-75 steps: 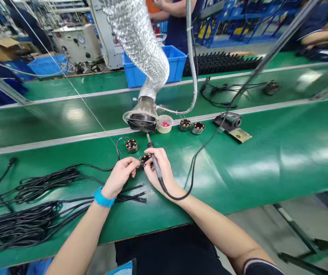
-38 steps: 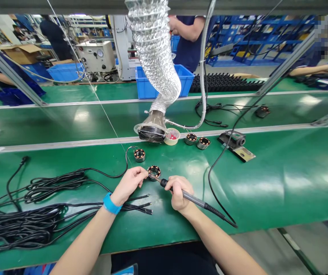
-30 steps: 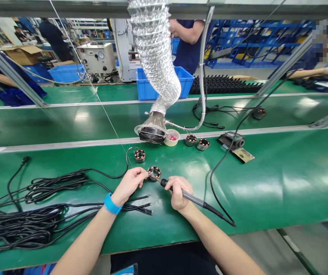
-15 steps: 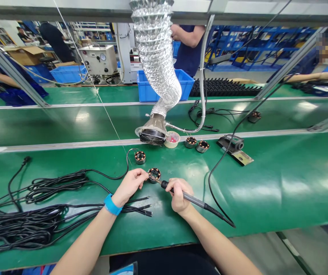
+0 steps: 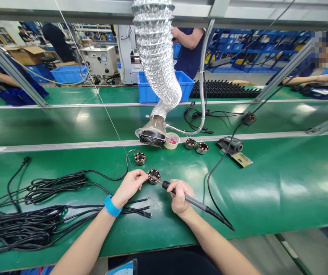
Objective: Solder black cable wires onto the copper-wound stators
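Note:
My right hand [image 5: 181, 195] grips the handle of a soldering iron [image 5: 196, 201], its tip reaching the near side of a motor stator [image 5: 154, 176] with copper windings. Thumb and finger of my left hand [image 5: 133, 181] are pinched together at that stator's left edge; what lies between them is too small to make out. Just behind stands a second stator [image 5: 140, 158], with a black cable [image 5: 120, 177] running close by it. Below my left wrist lie the stripped ends of several black cables [image 5: 143, 212].
A fume-extraction hood [image 5: 154, 133] hangs above the bench's back edge. Near it are a roll of tape [image 5: 172, 141], two stators [image 5: 196, 146] and a metal iron stand [image 5: 233, 147]. Coiled cables [image 5: 23, 225] fill the left side. Co-workers stand beyond the blue bin [image 5: 187, 82].
The cable and stator on the strip behind the bench have shifted left. Both my hands and the soldering iron stay almost in place at the stator.

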{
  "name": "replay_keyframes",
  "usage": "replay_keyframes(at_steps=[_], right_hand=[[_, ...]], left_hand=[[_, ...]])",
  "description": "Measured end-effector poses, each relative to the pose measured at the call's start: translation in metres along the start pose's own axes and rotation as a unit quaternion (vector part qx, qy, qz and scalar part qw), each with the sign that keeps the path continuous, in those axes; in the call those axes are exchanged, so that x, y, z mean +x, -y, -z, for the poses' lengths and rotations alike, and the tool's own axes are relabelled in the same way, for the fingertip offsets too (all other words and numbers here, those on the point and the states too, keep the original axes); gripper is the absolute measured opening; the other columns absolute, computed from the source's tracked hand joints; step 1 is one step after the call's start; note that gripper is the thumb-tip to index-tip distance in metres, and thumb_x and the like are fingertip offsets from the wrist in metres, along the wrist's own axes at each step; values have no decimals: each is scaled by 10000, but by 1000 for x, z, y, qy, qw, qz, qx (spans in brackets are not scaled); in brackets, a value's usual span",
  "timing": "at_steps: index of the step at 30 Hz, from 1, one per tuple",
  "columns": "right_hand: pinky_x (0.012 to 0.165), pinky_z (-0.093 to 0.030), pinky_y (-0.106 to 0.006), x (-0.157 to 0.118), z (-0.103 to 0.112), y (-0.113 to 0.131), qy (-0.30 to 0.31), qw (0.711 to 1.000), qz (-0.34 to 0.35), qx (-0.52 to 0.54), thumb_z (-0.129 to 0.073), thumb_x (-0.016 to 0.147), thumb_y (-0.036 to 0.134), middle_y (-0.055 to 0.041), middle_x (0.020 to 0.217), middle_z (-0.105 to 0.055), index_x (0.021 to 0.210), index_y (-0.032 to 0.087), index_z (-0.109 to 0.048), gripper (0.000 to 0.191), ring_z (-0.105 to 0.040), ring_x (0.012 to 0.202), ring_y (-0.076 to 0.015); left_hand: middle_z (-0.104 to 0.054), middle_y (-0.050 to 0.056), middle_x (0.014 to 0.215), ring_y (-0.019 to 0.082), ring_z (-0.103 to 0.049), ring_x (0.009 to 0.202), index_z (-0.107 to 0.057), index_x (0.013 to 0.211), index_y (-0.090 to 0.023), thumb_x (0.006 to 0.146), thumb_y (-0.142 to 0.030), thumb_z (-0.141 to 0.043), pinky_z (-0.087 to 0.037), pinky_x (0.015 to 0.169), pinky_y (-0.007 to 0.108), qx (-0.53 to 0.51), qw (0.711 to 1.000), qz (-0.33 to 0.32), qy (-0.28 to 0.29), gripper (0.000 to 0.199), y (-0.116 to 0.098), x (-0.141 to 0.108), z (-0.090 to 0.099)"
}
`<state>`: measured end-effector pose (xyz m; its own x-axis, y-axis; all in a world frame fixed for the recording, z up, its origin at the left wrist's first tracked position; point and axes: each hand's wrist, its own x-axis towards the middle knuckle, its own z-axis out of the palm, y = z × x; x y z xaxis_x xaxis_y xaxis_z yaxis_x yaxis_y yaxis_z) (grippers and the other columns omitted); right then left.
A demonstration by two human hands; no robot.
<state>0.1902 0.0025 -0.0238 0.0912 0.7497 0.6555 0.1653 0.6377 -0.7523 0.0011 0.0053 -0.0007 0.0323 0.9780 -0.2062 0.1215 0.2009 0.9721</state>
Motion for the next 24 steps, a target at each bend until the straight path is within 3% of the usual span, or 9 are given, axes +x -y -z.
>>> replay_keyframes(at_steps=[5, 13, 24], right_hand=[[625, -485, -319, -1, -1, -2, -1, 1000, -13, -3, -373, 953, 244, 2, 499, -531, 583, 209, -608, 440, -603, 552, -164], [595, -478, -306, 2, -2, 1, -1, 1000, 22, 9, -380, 950, 206, 12, 508, -538, 594, 210, -604, 421, -583, 527, -150], [617, -509, -306, 8, -2, 11, -2, 998, 47, -51, -369, 945, 202, 10, 521, -594, 574, 219, -600, 438, -619, 547, -158]], left_hand=[[-463, -54, 554, 94, -408, 489, -580, 738, -165, 799, -502, -635, -303, 509, 224, 6, 1000, -3, -5, 347, 3, 0, 0], [-455, -51, 570, 96, -397, 502, -579, 768, -160, 827, -508, -616, -295, 504, 226, 29, 999, -14, -14, 355, 4, 1, -1], [-462, -52, 564, 97, -406, 483, -582, 775, -164, 823, -532, -610, -299, 480, 218, 33, 999, -27, -28, 372, 6, 2, -3]])
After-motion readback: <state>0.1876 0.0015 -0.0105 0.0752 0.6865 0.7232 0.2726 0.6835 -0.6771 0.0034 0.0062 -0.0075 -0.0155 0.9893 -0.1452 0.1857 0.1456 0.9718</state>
